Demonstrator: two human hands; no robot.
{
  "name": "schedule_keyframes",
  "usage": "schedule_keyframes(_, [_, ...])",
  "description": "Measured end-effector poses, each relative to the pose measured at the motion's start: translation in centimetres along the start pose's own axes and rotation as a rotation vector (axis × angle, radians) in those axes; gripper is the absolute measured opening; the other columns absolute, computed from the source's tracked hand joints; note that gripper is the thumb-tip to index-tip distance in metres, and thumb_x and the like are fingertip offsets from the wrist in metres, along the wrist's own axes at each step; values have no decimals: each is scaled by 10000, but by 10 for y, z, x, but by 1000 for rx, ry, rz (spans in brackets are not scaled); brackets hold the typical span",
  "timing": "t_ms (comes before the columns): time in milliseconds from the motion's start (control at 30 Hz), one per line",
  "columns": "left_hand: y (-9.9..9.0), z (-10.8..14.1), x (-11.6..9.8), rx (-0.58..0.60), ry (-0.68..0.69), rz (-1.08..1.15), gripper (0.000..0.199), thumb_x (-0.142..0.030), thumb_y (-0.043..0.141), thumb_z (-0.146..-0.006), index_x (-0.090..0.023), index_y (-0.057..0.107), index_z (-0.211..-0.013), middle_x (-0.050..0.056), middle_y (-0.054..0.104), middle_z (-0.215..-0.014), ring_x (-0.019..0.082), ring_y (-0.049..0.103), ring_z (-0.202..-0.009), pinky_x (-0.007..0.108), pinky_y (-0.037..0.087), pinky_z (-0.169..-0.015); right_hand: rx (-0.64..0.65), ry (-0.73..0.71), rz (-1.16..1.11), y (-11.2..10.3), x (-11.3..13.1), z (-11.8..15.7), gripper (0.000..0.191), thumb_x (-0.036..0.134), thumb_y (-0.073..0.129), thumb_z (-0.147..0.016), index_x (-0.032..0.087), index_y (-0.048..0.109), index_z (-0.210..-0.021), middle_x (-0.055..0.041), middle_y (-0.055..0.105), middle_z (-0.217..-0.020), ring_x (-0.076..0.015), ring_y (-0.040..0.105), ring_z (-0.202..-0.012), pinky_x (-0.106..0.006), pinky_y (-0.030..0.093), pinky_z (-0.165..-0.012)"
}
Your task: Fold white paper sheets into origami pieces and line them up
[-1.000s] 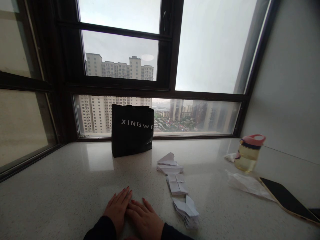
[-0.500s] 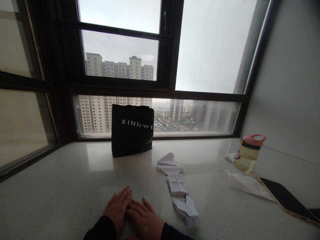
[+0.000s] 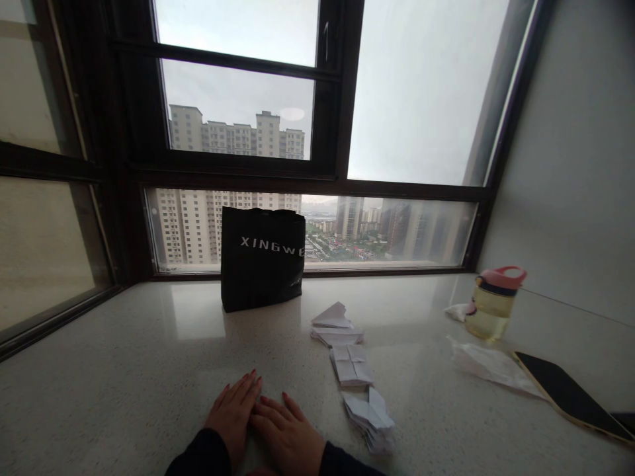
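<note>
My left hand (image 3: 231,411) lies flat on the speckled white counter (image 3: 124,390), fingers stretched forward. Touching its fingertips at an angle is my right hand (image 3: 290,430), also flat and holding nothing. Just right of my hands runs a row of folded white papers. Nearest is a stack of folded paper pieces (image 3: 368,416), then a stack of creased paper squares (image 3: 352,365). Behind them sit a flat folded paper bundle (image 3: 338,336) and a pointed folded paper (image 3: 333,315).
A black bag (image 3: 262,264) stands upright by the window. On the right are a bottle with a pink lid (image 3: 491,307), a crumpled tissue (image 3: 491,367) and a dark phone or tablet (image 3: 570,396). A grey-white wall (image 3: 570,198) bounds that side.
</note>
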State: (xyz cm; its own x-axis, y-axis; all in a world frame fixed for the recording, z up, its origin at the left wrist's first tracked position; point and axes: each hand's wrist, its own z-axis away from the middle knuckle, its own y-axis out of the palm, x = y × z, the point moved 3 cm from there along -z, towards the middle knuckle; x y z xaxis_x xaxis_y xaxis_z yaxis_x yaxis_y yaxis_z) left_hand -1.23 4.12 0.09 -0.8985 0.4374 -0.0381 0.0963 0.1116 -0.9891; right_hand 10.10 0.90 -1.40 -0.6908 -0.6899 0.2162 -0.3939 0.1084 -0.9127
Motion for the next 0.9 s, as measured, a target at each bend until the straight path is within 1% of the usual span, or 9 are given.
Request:
schedule_keyframes(133, [-1, 0, 0, -11, 10, 0, 570, -13, 316, -648, -166, 409, -1188, 52, 401, -1256, 161, 338, -1156, 328, 241, -958, 12, 2, -20, -1, 1, 0, 551, 565, 345, -744, 252, 311, -1197, -16, 424, -1254, -199, 351, -1152, -426, 236, -959])
schedule_keyframes(400, [-6, 1, -4, 15, -12, -36, 547, -5, 287, -662, -150, 428, -1171, 38, 387, -1258, 152, 358, -1144, 331, 268, -948, 34, 15, -31, -2, 1, 0, 547, 565, 336, -748, 249, 319, -1194, -26, 428, -1251, -204, 338, -1161, -449, 232, -954])
schedule_keyframes(533, [-5, 1, -3, -19, 0, -42, 554, -12, 307, -653, -162, 425, -1173, 41, 395, -1252, 149, 364, -1139, 326, 266, -946, 61, 31, -56, -1, 0, -1, 534, 555, 336, -755, 253, 319, -1195, -27, 419, -1257, -207, 326, -1167, -468, 219, -952])
schedule_keyframes(700, [-1, 1, -2, -27, 12, -44, 579, -26, 318, -627, -158, 409, -1184, 45, 400, -1250, 157, 364, -1139, 335, 269, -941, 87, 51, -81, -1, 1, -1, 549, 567, 342, -744, 250, 329, -1193, -31, 425, -1252, -211, 328, -1166, -476, 208, -953])
schedule_keyframes(800, [0, 0, -1, -44, 11, -36, 572, -31, 318, -632, -167, 420, -1178, 42, 404, -1247, 155, 366, -1138, 330, 268, -941, 84, 46, -86, -1, 1, -1, 558, 571, 349, -738, 252, 326, -1195, -27, 410, -1264, -213, 325, -1167, -472, 203, -957])
schedule_keyframes(900, [-1, 0, -2, -35, 7, -40, 564, -20, 299, -642, -165, 429, -1172, 37, 406, -1245, 152, 371, -1135, 327, 276, -939, 76, 36, -85, -1, 1, -1, 541, 555, 344, -751, 254, 317, -1200, -24, 402, -1269, -208, 317, -1172, -469, 202, -959])
